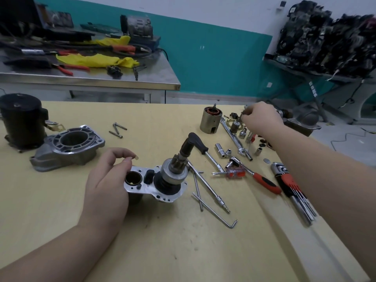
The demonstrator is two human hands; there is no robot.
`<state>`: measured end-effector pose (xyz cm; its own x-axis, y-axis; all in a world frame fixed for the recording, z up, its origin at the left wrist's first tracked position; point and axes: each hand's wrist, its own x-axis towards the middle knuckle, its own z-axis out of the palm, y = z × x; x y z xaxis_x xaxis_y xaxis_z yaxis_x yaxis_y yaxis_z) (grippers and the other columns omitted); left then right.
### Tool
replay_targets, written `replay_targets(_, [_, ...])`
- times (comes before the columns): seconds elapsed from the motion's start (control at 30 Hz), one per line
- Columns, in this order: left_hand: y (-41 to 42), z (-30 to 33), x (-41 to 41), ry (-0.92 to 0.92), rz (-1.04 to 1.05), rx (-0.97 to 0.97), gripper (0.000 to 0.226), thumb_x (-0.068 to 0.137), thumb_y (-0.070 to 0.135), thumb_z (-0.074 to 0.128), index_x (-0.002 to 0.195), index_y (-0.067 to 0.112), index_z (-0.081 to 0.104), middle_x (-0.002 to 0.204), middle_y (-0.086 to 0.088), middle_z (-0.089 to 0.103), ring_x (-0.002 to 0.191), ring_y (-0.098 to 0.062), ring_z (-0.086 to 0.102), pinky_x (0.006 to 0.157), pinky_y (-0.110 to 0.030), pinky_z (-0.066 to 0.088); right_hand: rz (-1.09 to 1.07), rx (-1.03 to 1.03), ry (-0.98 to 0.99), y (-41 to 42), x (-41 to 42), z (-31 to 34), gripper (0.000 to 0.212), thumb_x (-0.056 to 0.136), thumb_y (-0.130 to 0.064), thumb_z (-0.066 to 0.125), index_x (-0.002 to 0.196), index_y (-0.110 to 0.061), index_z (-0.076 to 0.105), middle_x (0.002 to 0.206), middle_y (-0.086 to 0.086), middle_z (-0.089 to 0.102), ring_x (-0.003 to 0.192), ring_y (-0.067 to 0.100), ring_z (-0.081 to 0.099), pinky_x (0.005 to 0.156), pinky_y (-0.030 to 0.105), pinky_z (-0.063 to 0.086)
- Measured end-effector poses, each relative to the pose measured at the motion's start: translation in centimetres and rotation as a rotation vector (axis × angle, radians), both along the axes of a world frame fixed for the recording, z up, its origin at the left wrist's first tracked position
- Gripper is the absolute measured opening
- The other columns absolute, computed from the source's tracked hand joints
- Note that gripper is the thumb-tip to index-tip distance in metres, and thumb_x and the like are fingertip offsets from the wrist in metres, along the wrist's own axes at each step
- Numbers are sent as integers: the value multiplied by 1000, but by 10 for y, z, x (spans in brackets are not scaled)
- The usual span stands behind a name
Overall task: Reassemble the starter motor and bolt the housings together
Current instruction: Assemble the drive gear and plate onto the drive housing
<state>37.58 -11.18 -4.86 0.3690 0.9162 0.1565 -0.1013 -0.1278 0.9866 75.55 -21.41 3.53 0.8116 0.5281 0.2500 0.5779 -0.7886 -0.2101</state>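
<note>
The left hand [105, 180] is cupping the near-left edge of the starter motor's gear housing [154, 185], its fingers curling loosely over the plate's open round bore [132, 177] without pinching anything that can be made out. That housing is sitting upright on the yellow bench [162, 241], with the drive pinion [176, 171] standing up from its right half. The right hand [261, 119] is reaching to the far right of the housing, its fingertips [244, 116] closing on a small dark part that is too small to identify, just above a cluster of loose sockets [237, 127]. Between that cluster and the housing, a ratchet with an orange handle [256, 178], a long combination wrench [234, 139], a black-handled T-bar [198, 142] and a hex key set [293, 190] are lying spread out. Beyond the sockets, the armature in its cylindrical case [210, 119] is standing on end. To the far left of the housing, the aluminium nose housing [69, 147] is resting mouth up, with a black cylindrical motor body [21, 121] behind it. Two loose bolts [118, 130] are lying between the nose housing and the armature.
</note>
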Motion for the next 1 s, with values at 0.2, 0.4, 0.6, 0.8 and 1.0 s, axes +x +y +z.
replay_targets(0.2, [1,-2,-2,-39,60,16,20,97,19,56,92,31,72,71,18,60,58,4,55,54,-21,46,189,174,-44,24,-41,19,28,99,-25,53,117,-23,74,114,1,74,98,24,66,88,44,60])
replay_targets(0.4, [15,8,-6,-91,-9,5,26,103,11,54,98,30,72,85,13,68,75,-4,65,64,-17,54,295,-151,107,10,-98,5,22,94,-38,63,82,-21,71,79,0,71,73,21,67,60,30,52])
replay_targets(0.6, [29,25,-19,-98,-37,50,23,107,8,50,124,16,65,114,-9,63,102,-23,60,90,-37,51,330,-484,258,-32,-152,-15,38,85,-53,69,80,-16,73,66,-4,71,67,16,70,60,29,54])
replay_targets(0.8, [32,19,-28,-83,2,0,22,104,13,52,121,18,65,102,4,66,99,-19,61,88,-32,51,286,-457,299,-38,-173,-30,26,84,-41,68,81,-15,74,72,0,66,67,19,66,58,31,55])
replay_targets(1.0, [27,8,-22,-126,86,-157,18,92,26,60,92,33,76,100,-3,73,99,-35,71,73,-55,52,234,-361,222,-41,-165,-26,29,89,-38,67,88,-11,77,83,9,74,80,26,73,67,37,62])
